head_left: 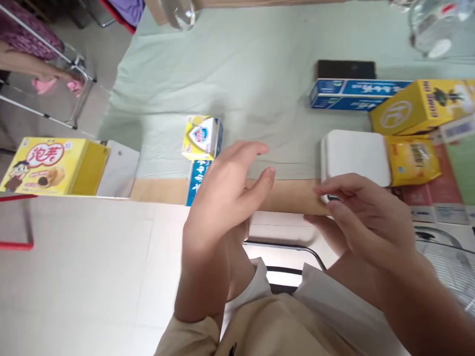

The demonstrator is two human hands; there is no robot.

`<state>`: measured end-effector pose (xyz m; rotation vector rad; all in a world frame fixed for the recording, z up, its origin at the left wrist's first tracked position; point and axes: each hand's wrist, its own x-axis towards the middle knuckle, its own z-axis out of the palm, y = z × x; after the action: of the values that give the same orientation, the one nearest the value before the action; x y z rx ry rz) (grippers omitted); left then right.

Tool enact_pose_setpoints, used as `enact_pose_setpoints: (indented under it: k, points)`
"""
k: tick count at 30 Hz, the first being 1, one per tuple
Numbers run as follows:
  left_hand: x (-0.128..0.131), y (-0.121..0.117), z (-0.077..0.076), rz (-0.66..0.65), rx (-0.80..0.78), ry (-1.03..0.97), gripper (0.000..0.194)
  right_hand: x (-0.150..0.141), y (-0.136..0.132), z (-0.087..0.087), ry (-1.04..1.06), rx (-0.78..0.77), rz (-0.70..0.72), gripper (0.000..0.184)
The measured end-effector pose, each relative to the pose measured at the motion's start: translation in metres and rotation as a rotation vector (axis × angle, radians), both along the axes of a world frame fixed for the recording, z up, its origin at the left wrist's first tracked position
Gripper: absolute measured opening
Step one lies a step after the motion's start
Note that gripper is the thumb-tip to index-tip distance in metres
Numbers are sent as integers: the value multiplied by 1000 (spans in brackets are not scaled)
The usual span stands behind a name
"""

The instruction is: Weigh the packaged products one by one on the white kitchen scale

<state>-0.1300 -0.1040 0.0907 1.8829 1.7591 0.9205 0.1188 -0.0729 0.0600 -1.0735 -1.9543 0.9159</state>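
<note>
Since left hand (232, 185) hung wide, right hand (380, 220) narrow, both empty-looking, soap (200, 137) seemed placed. Couldn't tell what remained.

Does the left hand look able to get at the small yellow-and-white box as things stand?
Probably yes: the left hand looks empty and is close beside the yellow-and-white box, whose top lies uncovered.

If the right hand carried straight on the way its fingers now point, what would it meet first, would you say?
The right hand would probably meet the left hand first, though this single view leaves their heights unclear, so it might pass above or below.
</note>
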Motion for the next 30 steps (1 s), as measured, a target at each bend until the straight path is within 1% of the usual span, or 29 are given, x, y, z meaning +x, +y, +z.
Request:
enact_pose_setpoints:
  k: [3, 6, 8, 11, 13, 14, 15, 17, 20, 21, 23, 25, 27, 29, 30]
  points:
    - [-39, -10, -16, 142, 86, -28, 27, -58, 9, -13, -54, -12, 114, 17]
    - [-69, -11, -36, 311, 182, -115, 33, -115, 24, -29, -56, -24, 155, 26]
    - [-83, -8, -50, 384, 154, -199, 40, -147, 37, -40, -76, -59, 202, 39]
    - [-93, 1, -63, 409, 52, -336, 42, -180, 59, -53, -117, -106, 271, 75]
    - [-94, 5, -64, 389, 18, -403, 41, -195, 71, -56, -147, -131, 286, 95]
    - [-94, 7, -62, 372, 1, -422, 39, -200, 76, -56, -166, -143, 291, 98]
    - [-94, 8, -59, 359, -19, -431, 37, -204, 79, -54, -186, -153, 302, 98]
    - [-91, 7, -51, 370, -65, -421, 35, -208, 80, -49, -221, -150, 336, 89]
    - [-80, 3, -36, 411, -67, -398, 34, -196, 73, -39, -212, -63, 339, 77]
    - [-74, 2, -31, 408, -39, -410, 30, -187, 69, -34, -189, -24, 326, 75]
    - [-56, 0, -21, 361, 27, -471, 18, -159, 60, -23, -100, 41, 307, 72]
    - [-32, 0, -12, 284, 38, -557, 24, -120, 50, -8, -5, 67, 299, 70]
    - [-2, 2, -8, 173, -21, -625, 33, -75, 40, 6, 43, 92, 285, 68]
    - [34, 6, -8, 44, -93, -649, 41, -27, 31, 17, 22, 103, 258, 70]
    - [55, 9, -10, -15, -108, -649, 45, -3, 26, 20, 4, 98, 237, 75]
